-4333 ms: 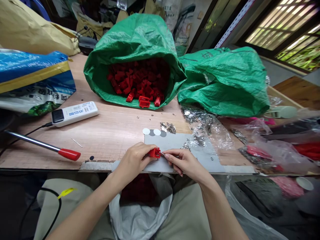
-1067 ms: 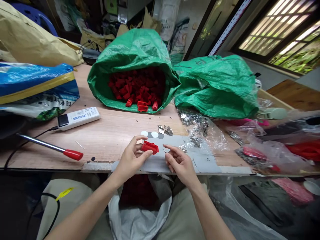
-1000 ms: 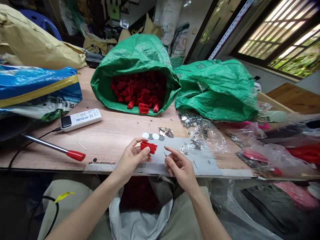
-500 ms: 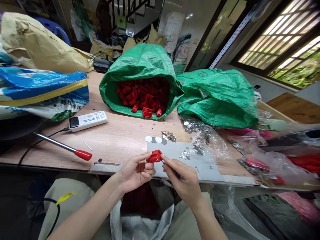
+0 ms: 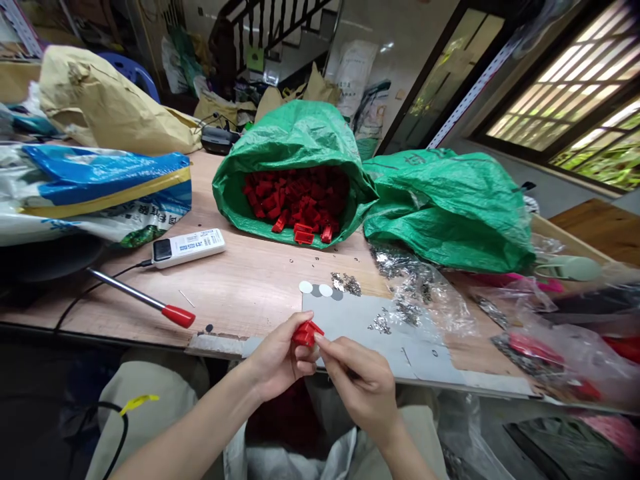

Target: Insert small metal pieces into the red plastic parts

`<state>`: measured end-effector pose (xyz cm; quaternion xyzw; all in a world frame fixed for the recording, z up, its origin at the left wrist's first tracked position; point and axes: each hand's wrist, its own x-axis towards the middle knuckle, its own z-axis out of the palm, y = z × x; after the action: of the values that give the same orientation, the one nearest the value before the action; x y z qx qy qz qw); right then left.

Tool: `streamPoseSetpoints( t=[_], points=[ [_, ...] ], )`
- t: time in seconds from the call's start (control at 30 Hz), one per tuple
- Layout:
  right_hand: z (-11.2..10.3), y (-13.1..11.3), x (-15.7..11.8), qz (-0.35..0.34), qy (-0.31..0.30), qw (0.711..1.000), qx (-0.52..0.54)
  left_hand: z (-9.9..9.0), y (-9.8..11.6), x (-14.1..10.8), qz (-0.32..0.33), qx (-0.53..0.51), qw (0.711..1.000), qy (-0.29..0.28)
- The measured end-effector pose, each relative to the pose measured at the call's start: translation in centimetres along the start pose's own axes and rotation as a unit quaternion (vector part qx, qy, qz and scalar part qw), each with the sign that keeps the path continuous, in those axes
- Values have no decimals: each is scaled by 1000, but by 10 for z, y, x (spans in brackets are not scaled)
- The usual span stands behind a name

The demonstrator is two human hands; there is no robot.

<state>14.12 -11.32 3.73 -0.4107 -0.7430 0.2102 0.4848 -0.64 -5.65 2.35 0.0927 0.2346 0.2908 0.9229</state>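
My left hand (image 5: 280, 360) pinches a small red plastic part (image 5: 307, 333) between thumb and fingers, above the near table edge. With thumb and forefinger pressed together, my right hand (image 5: 361, 380) meets the part's right side. Whatever those fingertips hold is too small or hidden to name. Beyond my hands lies a grey mat (image 5: 425, 347) with small metal pieces (image 5: 381, 324) on it. An open green sack (image 5: 295, 133) faces me, full of similar red plastic parts (image 5: 300, 193). Under my hands a pale sack (image 5: 295, 467) stands open between my knees, dark red inside.
A lever with a red grip (image 5: 179, 316) juts in from the left, near a white corded device (image 5: 189, 249). Another green sack (image 5: 450, 207) stands right, behind clear plastic (image 5: 445, 297) with metal pieces. A blue and white bag (image 5: 100, 193) fills the left.
The red part has been turned and tilted in my left hand. My right fingertips stay at its side; the dark thing seen in that hand earlier is hidden. The view has shifted slightly.
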Motion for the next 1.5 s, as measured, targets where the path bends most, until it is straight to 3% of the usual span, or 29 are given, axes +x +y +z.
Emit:
streamPoseSetpoints(
  t=[0.07,0.13,0.17,0.2,0.23,0.27,0.33,0.37,0.4,0.43,0.47,0.5,0.6,0.67,0.73,0.8,0.87,0.93,1.03,1.13,1.23,1.37,1.5],
  points=[
    [2,6,6,65,60,996,11,1,4,-3,15,25,999,-34],
    [-2,20,20,148,160,976,4,2,7,-10,32,113,991,-69],
    [-4,29,30,184,207,961,0,3,7,-15,38,199,975,-87],
    [-7,39,43,209,214,954,-4,3,6,-20,45,311,944,-100],
    [-9,49,57,221,193,956,-20,3,4,-26,57,441,890,-102],
    [-10,59,72,221,163,960,-51,2,1,-30,71,571,813,-94],
    [-8,78,103,210,94,960,-162,-1,-7,-35,87,772,627,-50],
    [-4,85,118,213,60,949,-223,-3,-11,-36,77,830,552,-29],
    [0,93,131,220,27,935,-275,-5,-14,-36,61,864,499,-14],
    [5,99,144,225,16,928,-296,-6,-16,-35,49,880,472,-10],
    [9,105,155,227,12,923,-310,-7,-17,-34,44,881,470,-18],
    [14,111,164,229,10,920,-318,-7,-16,-32,52,872,486,-36],
    [21,122,184,244,19,912,-328,-3,-9,-29,113,796,584,-116],
    [22,121,188,258,35,910,-324,-1,-1,-26,164,736,644,-131],
    [22,113,181,269,60,911,-306,-3,6,-20,237,683,686,-81],
    [21,97,163,276,77,919,-272,-8,11,-11,338,625,703,23],
    [24,78,134,283,74,930,-222,-16,15,0,432,569,690,119],
    [28,59,101,295,60,938,-172,-23,15,8,478,556,661,155],
    [30,36,54,331,52,941,-42,-29,12,13,470,604,634,114],
    [15,25,23,344,26,936,66,-31,6,12,432,642,630,69],
    [-20,29,5,340,29,939,-41,-32,1,11,393,669,626,80],
    [-76,52,-13,317,111,902,-272,-33,-2,11,353,712,598,101],
    [-101,73,-19,299,106,893,-319,-31,-1,11,339,736,579,91]
  ],
)
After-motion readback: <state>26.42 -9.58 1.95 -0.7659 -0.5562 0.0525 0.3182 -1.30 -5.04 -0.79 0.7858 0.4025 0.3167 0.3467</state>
